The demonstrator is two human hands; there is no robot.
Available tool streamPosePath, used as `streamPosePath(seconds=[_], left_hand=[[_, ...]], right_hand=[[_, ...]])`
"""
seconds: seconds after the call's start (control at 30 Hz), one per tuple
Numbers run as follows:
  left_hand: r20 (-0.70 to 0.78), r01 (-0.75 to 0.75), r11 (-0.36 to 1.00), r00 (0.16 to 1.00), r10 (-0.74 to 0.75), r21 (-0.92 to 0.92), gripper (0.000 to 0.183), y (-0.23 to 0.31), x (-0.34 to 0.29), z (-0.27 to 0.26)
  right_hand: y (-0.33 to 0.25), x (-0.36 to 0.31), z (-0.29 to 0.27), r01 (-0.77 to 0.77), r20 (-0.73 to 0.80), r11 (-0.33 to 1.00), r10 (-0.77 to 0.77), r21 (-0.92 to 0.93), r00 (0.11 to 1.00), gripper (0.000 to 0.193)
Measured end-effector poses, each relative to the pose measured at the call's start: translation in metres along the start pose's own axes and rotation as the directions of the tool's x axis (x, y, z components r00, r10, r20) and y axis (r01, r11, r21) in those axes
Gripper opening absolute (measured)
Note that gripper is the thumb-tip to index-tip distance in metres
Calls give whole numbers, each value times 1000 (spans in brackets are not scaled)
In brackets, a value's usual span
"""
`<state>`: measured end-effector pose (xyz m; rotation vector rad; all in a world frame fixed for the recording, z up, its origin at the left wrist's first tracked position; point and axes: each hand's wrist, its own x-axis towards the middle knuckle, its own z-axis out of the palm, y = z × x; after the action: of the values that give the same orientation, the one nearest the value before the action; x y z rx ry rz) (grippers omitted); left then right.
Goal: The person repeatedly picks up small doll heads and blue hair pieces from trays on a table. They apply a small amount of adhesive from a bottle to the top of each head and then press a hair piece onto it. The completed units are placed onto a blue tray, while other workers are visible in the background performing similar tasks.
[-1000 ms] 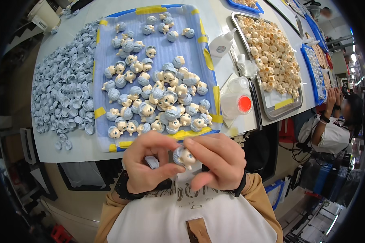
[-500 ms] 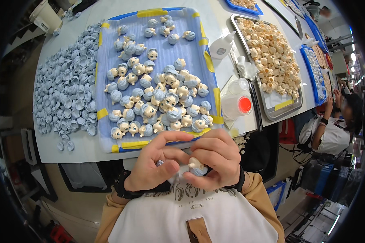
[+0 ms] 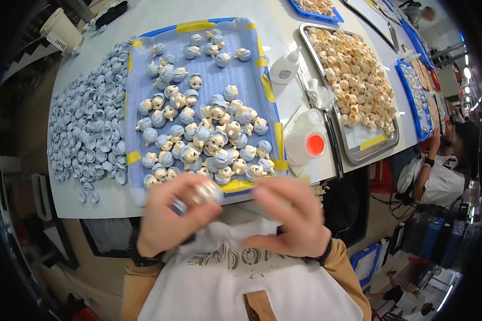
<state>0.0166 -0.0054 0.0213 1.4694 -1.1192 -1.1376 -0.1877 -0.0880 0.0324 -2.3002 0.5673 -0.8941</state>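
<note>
My left hand (image 3: 171, 216), blurred by motion, grips a small doll head (image 3: 208, 191) with a pale face part and blue hair, just off the tray's front edge. Another blue piece (image 3: 179, 207), seemingly a hair shell, shows between the fingers of the same hand. To its right, my right hand (image 3: 294, 216) is apart from the doll head, its fingers spread and nothing visible in them. Beyond both hands lies a blue-lined tray (image 3: 230, 69) edged with yellow tape, where many doll heads (image 3: 218, 142) with blue hair are heaped, mostly toward the near side.
Left of the tray spreads a pile of blue hair shells (image 3: 88, 115). On the right are a metal tray (image 3: 365, 152) of cream face parts, a white squeeze bottle (image 3: 286, 67), a container with a red-orange top (image 3: 315, 144) and a crumpled tissue (image 3: 321, 97). A co-worker (image 3: 439, 182) sits far right.
The doll head has passed from my right hand to my left. My right hand has opened and come away; my left has shifted left, and the view has moved slightly.
</note>
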Motion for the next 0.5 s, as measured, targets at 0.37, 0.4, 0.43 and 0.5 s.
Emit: streamPosePath(seconds=[0.37,0.4,0.43,0.5], left_hand=[[-81,-310,948,949,305,-67,44,25,-8,-21],[-39,-279,960,960,279,13,41,17,-8,-21],[-12,-119,988,993,119,-102,40,18,-10,-17],[92,211,929,977,-192,-304,38,23,-13,-7]], right_hand=[[147,-82,-149,-551,-346,573,433,-607,832,50],[154,-76,-150,-497,-308,557,402,-666,862,51],[157,-73,-148,-500,-290,554,426,-665,857,52],[161,-66,-140,-507,-253,554,471,-661,845,53]])
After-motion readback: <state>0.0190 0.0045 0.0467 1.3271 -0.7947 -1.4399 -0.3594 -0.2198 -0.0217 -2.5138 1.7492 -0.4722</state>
